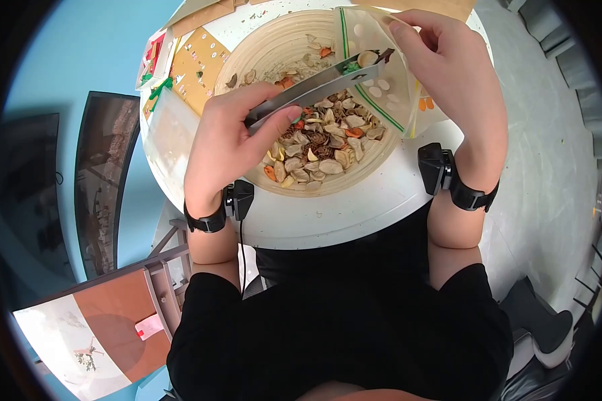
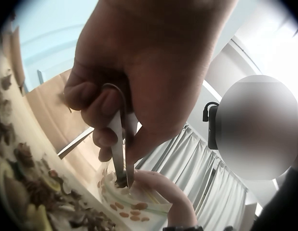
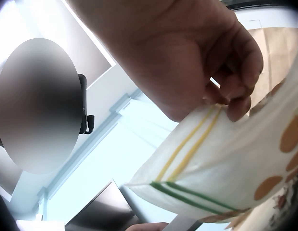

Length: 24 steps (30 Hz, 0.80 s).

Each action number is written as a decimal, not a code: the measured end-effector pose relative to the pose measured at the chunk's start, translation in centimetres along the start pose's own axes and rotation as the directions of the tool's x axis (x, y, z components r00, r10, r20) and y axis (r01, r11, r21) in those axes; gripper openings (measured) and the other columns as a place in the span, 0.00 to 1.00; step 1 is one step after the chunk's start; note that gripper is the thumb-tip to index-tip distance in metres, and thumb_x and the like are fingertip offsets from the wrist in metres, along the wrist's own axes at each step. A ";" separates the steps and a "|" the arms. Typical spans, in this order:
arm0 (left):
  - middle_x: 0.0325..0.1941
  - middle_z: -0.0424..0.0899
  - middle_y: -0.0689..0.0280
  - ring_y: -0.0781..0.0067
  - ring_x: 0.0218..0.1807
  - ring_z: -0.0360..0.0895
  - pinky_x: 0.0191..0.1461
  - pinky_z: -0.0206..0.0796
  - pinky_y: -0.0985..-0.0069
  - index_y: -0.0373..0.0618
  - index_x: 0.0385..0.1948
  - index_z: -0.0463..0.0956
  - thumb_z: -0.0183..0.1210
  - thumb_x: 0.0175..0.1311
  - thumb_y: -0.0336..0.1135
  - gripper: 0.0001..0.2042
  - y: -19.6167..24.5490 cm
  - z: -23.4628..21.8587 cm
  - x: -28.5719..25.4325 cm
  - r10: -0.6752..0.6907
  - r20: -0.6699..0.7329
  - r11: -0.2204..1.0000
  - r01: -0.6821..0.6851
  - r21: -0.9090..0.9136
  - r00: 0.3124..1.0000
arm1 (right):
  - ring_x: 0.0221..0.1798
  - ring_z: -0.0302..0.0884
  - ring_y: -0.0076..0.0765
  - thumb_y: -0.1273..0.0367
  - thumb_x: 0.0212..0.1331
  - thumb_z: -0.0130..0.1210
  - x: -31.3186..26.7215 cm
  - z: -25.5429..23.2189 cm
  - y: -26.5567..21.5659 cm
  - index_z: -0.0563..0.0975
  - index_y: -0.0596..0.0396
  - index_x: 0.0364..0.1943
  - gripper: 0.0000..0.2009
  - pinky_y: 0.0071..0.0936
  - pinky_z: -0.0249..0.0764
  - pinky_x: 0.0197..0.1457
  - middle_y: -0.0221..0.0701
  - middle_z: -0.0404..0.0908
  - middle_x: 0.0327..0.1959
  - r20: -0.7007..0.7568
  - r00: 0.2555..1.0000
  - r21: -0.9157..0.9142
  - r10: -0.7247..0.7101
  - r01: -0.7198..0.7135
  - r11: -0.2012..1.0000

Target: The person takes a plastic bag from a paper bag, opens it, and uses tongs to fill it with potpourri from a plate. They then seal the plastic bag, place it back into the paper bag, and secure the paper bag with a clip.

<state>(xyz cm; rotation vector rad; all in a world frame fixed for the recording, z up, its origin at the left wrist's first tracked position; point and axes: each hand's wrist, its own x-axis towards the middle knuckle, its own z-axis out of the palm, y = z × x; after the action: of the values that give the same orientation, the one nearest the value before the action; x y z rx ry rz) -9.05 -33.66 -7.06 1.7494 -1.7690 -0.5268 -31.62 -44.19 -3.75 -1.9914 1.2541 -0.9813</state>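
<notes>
In the head view the left hand (image 1: 231, 140) grips wide metal tongs (image 1: 314, 87), whose tips pinch dried pieces, one round and pale, one green, at the mouth of a zip bag (image 1: 381, 83). The right hand (image 1: 448, 63) pinches the bag's upper edge. Below the tongs lies a round woven tray (image 1: 301, 190) of dried petals and flowers (image 1: 328, 134). In the left wrist view the tongs (image 2: 118, 149) point down into the bag (image 2: 139, 207). The right wrist view shows fingertips on the rim of the bag (image 3: 202, 159), beside its yellow and green stripes.
Left of the tray are a gold patterned sheet (image 1: 197, 63), a small box with red and green things (image 1: 155, 60) and a clear plastic bag (image 1: 170, 134). Brown paper (image 1: 441, 8) lies at the table's far edge. Crumbs dot the white round table (image 1: 294, 224).
</notes>
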 end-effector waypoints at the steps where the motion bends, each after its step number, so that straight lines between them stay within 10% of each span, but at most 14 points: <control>1: 0.23 0.82 0.61 0.77 0.22 0.71 0.25 0.60 0.78 0.36 0.39 0.83 0.70 0.63 0.34 0.11 -0.1 0.2 0.0 0.010 0.000 1.000 -0.010 -0.009 1.000 | 0.16 0.77 0.32 0.70 0.67 0.55 0.0 0.0 0.2 0.84 0.67 0.38 0.12 0.30 0.69 0.22 0.40 0.80 0.17 0.004 1.000 -0.003 -0.012 0.012 1.000; 12: 0.22 0.77 0.72 0.86 0.26 0.67 0.29 0.58 0.81 0.35 0.41 0.81 0.66 0.68 0.34 0.10 -0.2 -2.7 -2.0 -0.062 -0.164 0.995 0.047 -0.094 0.985 | 0.21 0.71 0.19 0.65 0.69 0.55 0.8 -1.6 1.9 0.85 0.64 0.42 0.14 0.24 0.66 0.26 0.27 0.78 0.20 0.041 0.994 0.160 0.106 -0.111 0.981; 17: 0.19 0.71 0.66 0.82 0.23 0.61 0.27 0.56 0.76 0.35 0.40 0.80 0.64 0.71 0.36 0.11 -1.2 -2.4 -6.6 -0.290 -0.149 0.944 0.308 0.120 0.945 | 0.23 0.66 0.14 0.57 0.69 0.57 2.4 -1.3 5.8 0.86 0.55 0.51 0.18 0.19 0.64 0.28 0.20 0.75 0.23 0.041 0.994 0.095 0.101 -0.104 0.990; 24: 0.18 0.69 0.67 0.83 0.24 0.60 0.27 0.53 0.78 0.34 0.40 0.81 0.64 0.70 0.36 0.12 -1.1 -1.8 -11.7 -0.507 -0.207 0.850 0.525 0.041 0.837 | 0.23 0.71 0.20 0.68 0.68 0.55 0.3 -1.2 2.4 0.84 0.68 0.37 0.13 0.24 0.65 0.26 0.28 0.78 0.20 -0.135 0.991 0.026 -0.019 0.023 0.999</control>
<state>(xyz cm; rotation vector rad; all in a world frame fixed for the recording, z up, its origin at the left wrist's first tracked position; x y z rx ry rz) -7.45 -21.91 -7.95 2.2783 -1.1943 -0.4735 -33.70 -45.54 -4.89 -1.9481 1.2855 -1.1548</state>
